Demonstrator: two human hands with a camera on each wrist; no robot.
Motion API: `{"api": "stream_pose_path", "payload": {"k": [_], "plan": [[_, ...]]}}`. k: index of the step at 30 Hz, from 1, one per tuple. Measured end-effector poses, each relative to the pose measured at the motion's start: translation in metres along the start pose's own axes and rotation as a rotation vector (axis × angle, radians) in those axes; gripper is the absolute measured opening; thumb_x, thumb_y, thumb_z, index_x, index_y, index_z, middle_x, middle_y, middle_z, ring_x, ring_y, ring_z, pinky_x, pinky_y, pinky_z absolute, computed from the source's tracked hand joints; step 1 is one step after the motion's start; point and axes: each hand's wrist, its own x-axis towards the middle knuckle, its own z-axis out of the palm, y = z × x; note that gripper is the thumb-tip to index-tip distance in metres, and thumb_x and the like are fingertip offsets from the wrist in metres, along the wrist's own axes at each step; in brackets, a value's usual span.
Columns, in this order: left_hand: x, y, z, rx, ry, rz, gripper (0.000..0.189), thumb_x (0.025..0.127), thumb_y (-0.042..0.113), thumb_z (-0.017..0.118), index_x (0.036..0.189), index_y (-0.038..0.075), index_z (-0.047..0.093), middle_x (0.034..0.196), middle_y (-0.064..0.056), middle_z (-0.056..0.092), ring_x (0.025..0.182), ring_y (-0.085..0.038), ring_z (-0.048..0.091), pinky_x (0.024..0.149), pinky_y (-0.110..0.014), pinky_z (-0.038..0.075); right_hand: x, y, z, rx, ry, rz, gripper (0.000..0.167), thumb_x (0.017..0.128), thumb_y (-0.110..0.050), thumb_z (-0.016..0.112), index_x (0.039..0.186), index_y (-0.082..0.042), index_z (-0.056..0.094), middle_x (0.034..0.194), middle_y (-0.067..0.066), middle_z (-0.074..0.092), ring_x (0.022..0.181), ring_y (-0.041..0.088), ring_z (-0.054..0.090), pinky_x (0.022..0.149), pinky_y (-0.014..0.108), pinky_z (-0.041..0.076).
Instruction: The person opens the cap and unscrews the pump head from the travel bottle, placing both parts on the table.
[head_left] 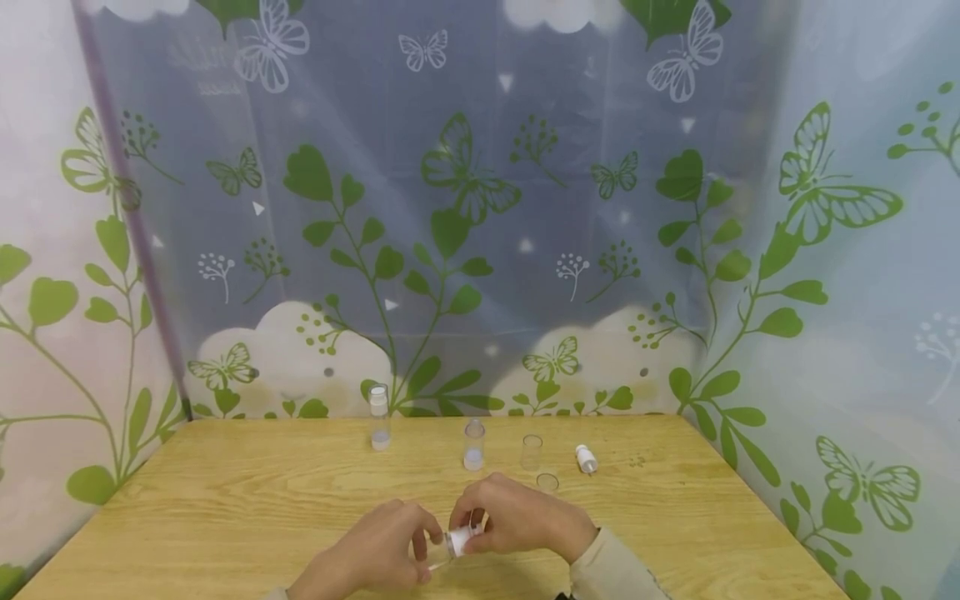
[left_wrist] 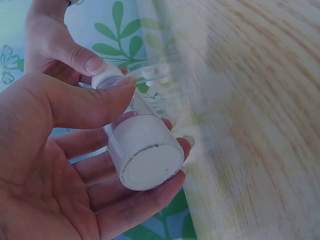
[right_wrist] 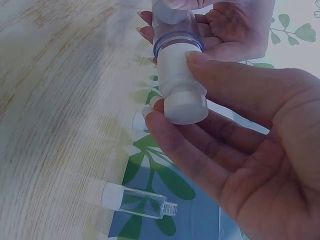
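Low over the near part of the table, my left hand (head_left: 378, 546) holds a clear bottle (left_wrist: 145, 150) by its body. The bottle's thick white base faces the left wrist camera, with the thumb on one side and the fingers along the other. My right hand (head_left: 517, 512) pinches a white pump head (right_wrist: 179, 70) between thumb and fingertips. The pump sits at the bottle's open end, against its bluish clear rim, in line with the body. Bottle and pump lie tilted between the two hands.
On the wooden table (head_left: 247, 483), a capped bottle (head_left: 379, 421) stands at the back left. A pumpless clear bottle (head_left: 473, 446) with a threaded neck stands mid-back. To its right are two clear caps, one upright (head_left: 532, 452), one nearer (head_left: 547, 482), and a loose white pump head (head_left: 587, 459). Patterned curtains hang around.
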Motion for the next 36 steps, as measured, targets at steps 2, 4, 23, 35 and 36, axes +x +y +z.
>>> {"api": "stream_pose_path", "payload": {"k": [2,4,23,35,36], "plan": [[-0.0002,0.0000,0.0001,-0.002,0.003,0.003,0.033,0.071,0.005,0.085,0.102,0.007,0.077,0.076,0.007,0.074,0.075,-0.009,0.066,0.069,-0.030,0.057,-0.0001,0.0003,0.0001,-0.001,-0.001,-0.001,0.019,0.090,-0.008,0.078,0.108,-0.012,0.077,0.108,-0.002,0.077,0.091,-0.004,0.066,0.075,0.011,0.055],[-0.0003,0.0001,0.0002,-0.005,0.004,0.004,0.033,0.070,0.005,0.085,0.102,0.007,0.077,0.075,0.007,0.074,0.074,-0.008,0.066,0.069,-0.029,0.056,0.0000,0.0006,0.0001,-0.001,-0.002,-0.002,0.019,0.090,-0.008,0.078,0.109,-0.012,0.077,0.109,-0.002,0.077,0.092,-0.004,0.067,0.076,0.011,0.055],[0.0023,-0.0011,0.0026,-0.018,0.000,0.008,0.033,0.071,0.006,0.084,0.103,0.006,0.077,0.075,0.009,0.073,0.074,-0.006,0.064,0.068,-0.027,0.055,-0.0005,0.0025,0.0005,-0.001,-0.023,0.002,0.021,0.091,-0.009,0.078,0.111,-0.013,0.076,0.109,-0.005,0.077,0.094,-0.004,0.066,0.077,0.012,0.055],[-0.0022,-0.0001,0.0005,-0.001,0.013,0.003,0.034,0.071,0.007,0.084,0.104,0.007,0.077,0.077,0.007,0.074,0.079,-0.010,0.064,0.070,-0.033,0.057,0.0002,0.0014,0.0003,-0.020,-0.034,-0.023,0.020,0.093,-0.013,0.076,0.113,-0.013,0.075,0.110,-0.004,0.077,0.095,-0.003,0.067,0.076,0.012,0.054],[-0.0010,0.0007,0.0008,-0.003,0.011,0.010,0.034,0.071,0.007,0.084,0.104,0.007,0.077,0.077,0.007,0.074,0.078,-0.010,0.065,0.069,-0.031,0.057,-0.0011,0.0021,0.0002,-0.030,-0.029,-0.027,0.019,0.093,-0.012,0.076,0.112,-0.013,0.075,0.109,-0.004,0.077,0.095,-0.003,0.067,0.075,0.011,0.054]]}}
